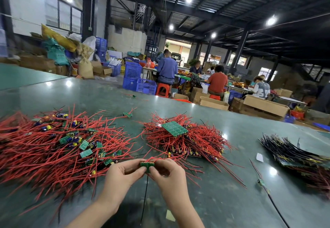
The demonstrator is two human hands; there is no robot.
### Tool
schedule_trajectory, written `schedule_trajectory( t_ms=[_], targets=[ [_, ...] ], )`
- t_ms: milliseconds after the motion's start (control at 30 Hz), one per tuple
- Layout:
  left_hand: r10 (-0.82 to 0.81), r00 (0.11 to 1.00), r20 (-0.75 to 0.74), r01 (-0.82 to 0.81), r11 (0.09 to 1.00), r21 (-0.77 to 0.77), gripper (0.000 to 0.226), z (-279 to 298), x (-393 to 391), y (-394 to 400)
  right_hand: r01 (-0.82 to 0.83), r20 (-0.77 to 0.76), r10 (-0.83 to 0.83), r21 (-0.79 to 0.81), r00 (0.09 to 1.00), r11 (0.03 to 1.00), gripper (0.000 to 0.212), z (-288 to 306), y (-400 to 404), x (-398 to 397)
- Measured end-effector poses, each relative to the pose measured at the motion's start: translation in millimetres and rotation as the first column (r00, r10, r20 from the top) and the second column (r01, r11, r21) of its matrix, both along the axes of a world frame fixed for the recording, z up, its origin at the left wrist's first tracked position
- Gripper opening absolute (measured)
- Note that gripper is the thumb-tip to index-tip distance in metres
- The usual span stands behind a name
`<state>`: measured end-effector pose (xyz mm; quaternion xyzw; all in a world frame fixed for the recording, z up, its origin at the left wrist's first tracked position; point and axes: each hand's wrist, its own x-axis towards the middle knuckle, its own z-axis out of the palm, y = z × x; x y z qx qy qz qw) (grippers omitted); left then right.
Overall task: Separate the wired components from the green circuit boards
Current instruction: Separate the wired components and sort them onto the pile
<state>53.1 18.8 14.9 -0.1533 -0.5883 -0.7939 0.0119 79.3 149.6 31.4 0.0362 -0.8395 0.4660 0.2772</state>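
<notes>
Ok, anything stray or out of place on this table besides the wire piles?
A few strays: one small board with wires lies alone at right, another wired piece sits far back, and paper scraps lie loose. Both hands, left hand and right hand, pinch a green board.

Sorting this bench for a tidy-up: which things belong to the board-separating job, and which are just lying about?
Job:
left hand
right hand
small green circuit board
red-wired pile
panel-topped pile

Lying about:
white paper scrap
black-wired stack
</notes>
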Motion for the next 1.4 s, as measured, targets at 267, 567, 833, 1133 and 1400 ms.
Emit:
schedule_trajectory(
  t_ms=[267,567,833,1133,1400],
  targets=[
    [0.068,0.998,-0.005,-0.068,0.997,0.019,0.050,-0.6,1.4,2.4,0.093,-0.061,-0.092,0.005,0.994,0.996,0.005,-4.4,-8.2,-0.5],
    [0.158,0.987,-0.039,-0.158,0.987,0.007,0.037,-4.4,2.9,5.8,0.141,-0.112,-0.138,0.021,0.984,0.990,0.005,-2.7,-13.7,2.5],
    [0.163,0.987,-0.010,-0.163,0.986,0.030,0.032,-7.7,2.2,7.6,0.150,-0.109,-0.151,-0.024,0.982,0.988,0.006,-1.7,-15.7,3.6],
    [0.218,0.975,-0.036,-0.220,0.974,-0.049,0.031,-3.3,5.1,7.4,0.155,-0.021,-0.155,0.016,0.988,0.988,0.003,-0.3,-15.2,4.3],
    [0.361,0.932,0.001,-0.357,0.920,-0.161,0.023,-11.4,-11.2,-4.3,0.225,-0.087,-0.221,0.046,0.972,0.973,0.006,7.6,3.1,5.8]
  ],
)
